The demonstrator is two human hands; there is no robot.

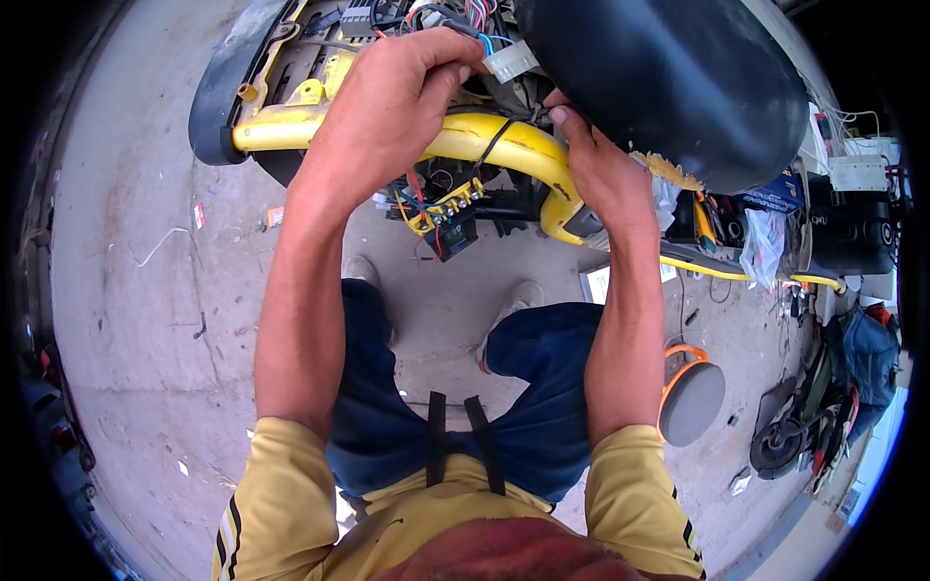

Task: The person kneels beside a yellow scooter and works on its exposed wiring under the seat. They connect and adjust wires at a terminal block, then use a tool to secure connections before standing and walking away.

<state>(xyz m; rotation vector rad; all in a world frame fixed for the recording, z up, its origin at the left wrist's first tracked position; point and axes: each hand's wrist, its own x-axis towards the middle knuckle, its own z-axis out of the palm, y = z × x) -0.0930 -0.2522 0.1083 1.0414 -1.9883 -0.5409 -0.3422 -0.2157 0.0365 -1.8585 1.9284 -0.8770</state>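
Observation:
My left hand reaches over a yellow tubular vehicle frame, fingers curled in a pinch on coloured wires beside a white plastic connector. My right hand is just right of it, beside a black padded seat, thumb and forefinger closed around dark cabling at the tube; its fingertips are partly hidden. Below the tube hangs a yellow terminal strip with red and dark wires, next to a black box.
A round grey stool with an orange handle is low on the right. Tools, plastic bags and a blue box lie along the vehicle's right. A wheeled scooter and blue bags are farther right. Scraps and wire bits dot the floor.

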